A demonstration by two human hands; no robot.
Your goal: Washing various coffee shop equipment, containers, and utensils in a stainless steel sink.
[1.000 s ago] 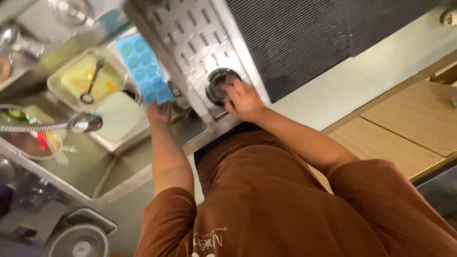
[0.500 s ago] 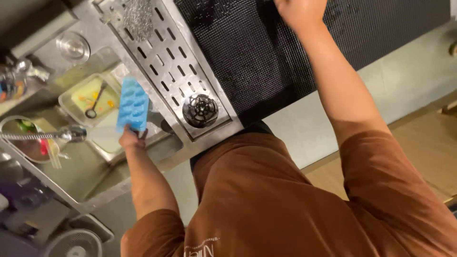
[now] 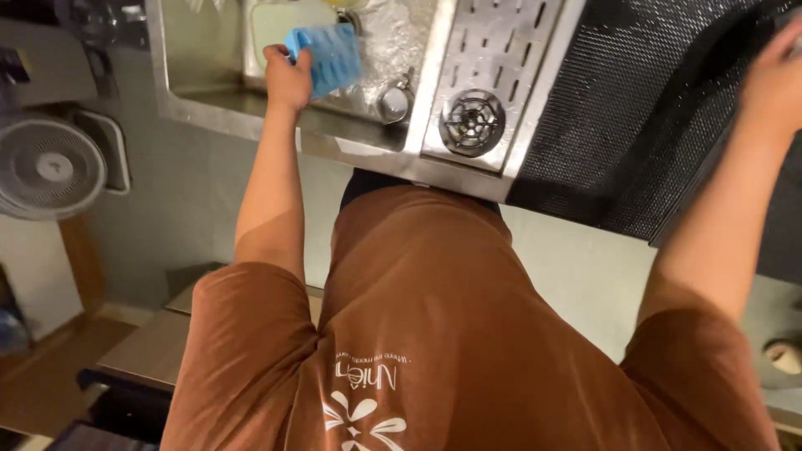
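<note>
Blue ice tray [image 3: 332, 57] is pinched in your left hand [image 3: 286, 77], held over the steel sink [image 3: 209, 98] near its front edge, just left of the perforated drain panel [image 3: 493, 58] with its round rinser [image 3: 472, 123]. Your right hand [image 3: 773, 83] reaches onto the black mesh mat [image 3: 635, 117] at the counter's right edge, cut off by the frame, so can't tell if it grips anything. Tray looks not yet set down; whether it's rinsed is unclear.

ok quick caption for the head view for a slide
Left hand holds a blue ice tray over the steel sink; right hand rests on the black mat.
</note>
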